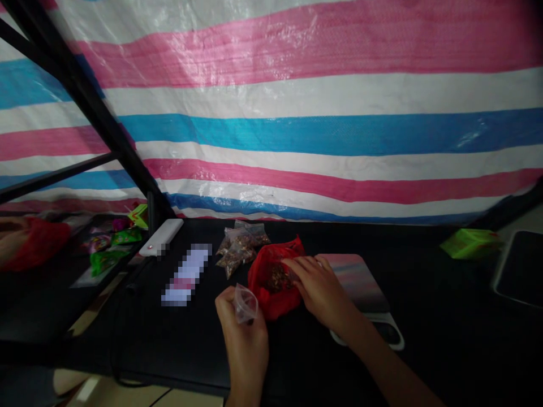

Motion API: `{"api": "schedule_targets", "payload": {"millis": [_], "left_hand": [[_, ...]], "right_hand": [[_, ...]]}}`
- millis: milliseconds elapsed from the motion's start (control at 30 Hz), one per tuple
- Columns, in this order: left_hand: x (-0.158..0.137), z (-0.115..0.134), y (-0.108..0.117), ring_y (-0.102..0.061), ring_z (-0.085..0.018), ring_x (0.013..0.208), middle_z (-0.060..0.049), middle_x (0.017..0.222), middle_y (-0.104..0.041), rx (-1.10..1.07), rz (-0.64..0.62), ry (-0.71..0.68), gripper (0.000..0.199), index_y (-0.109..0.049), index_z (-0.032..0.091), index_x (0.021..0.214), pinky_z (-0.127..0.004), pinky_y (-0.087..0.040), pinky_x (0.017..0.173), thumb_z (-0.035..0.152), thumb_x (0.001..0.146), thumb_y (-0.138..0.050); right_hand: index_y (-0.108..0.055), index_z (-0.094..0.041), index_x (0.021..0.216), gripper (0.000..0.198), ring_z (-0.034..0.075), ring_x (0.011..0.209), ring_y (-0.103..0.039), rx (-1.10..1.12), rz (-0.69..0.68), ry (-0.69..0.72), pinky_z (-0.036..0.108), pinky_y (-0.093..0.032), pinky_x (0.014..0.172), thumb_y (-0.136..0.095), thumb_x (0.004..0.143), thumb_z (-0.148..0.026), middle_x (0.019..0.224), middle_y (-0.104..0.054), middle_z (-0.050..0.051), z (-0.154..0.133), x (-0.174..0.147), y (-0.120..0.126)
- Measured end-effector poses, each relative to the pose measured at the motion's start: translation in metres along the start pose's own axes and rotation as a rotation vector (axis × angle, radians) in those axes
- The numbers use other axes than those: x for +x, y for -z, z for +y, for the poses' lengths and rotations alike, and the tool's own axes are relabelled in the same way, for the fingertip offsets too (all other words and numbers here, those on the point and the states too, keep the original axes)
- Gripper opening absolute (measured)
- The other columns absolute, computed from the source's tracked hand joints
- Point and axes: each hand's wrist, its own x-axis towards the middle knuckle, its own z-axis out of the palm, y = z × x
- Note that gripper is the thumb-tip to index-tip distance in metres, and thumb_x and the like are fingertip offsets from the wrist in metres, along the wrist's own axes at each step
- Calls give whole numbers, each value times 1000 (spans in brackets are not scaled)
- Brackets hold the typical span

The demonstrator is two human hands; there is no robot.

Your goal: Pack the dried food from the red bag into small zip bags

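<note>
My left hand [244,333] is closed around a small clear zip bag [245,304], whose mouth stands open upward. To its right lies an open red plastic bag [280,305] with a brown, crumbly dried mix [278,278] inside. My right hand [318,285] reaches over the bag's right rim, its bent fingers closed at the mix; whatever is between the fingertips is hidden. Behind the red bag, several filled clear zip bags [240,246] are piled together. Partly under my right forearm is a kitchen scale [354,277] with a shiny top.
A white power strip [162,237] and a pixelated item [186,277] lie to the left. At far left, another person's hand [11,240] is by a red bag [40,243], near green packets [106,260]. A green packet [470,243] and dark device [520,268] are at right.
</note>
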Motion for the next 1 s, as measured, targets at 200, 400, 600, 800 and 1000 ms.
{"api": "schedule_targets", "payload": {"millis": [200, 400, 600, 800, 1000], "left_hand": [[-5, 7, 2, -64, -22, 105, -5, 112, -57, -130, 186, 21, 35, -46, 23, 104, -37, -53, 91, 25, 83, -74], [-28, 11, -16, -64, -18, 89, -5, 111, -55, -10, 396, 272, 55, -35, 24, 113, -33, -57, 72, 37, 81, -79], [-12, -2, -48, -61, -19, 89, -2, 103, -47, 19, 299, 114, 55, -39, 22, 102, -35, -56, 75, 27, 70, -82], [6, 2, -28, -61, -14, 72, 2, 90, -56, -175, 44, 228, 46, -42, 22, 103, -28, -53, 67, 17, 72, -75], [5, 8, -16, -54, -10, 71, 5, 88, -52, -246, 158, 226, 39, -46, 22, 98, -22, -48, 68, 19, 73, -76]], "right_hand": [[-58, -24, 139, 59, 28, 117, -59, -10, -24, 7, 46, -37, 101, -50, 87, 3, 129, -70, 8, -1, -1, 1], [-58, -23, 141, 60, 28, 122, -56, -11, -20, 80, 43, -40, 102, -51, 87, 2, 135, -68, 7, -4, 2, -2], [-56, -22, 144, 52, 26, 112, -63, -38, -76, 51, 41, -47, 95, -49, 95, -6, 131, -70, 8, -5, 1, -5], [-54, -19, 147, 62, 29, 129, -54, -83, -5, 116, 45, -42, 109, -46, 89, 2, 141, -64, 10, -6, 5, -6], [-56, -17, 144, 67, 27, 134, -52, -30, -64, 143, 44, -37, 116, -47, 82, 6, 143, -63, 9, -9, 17, -10]]}}
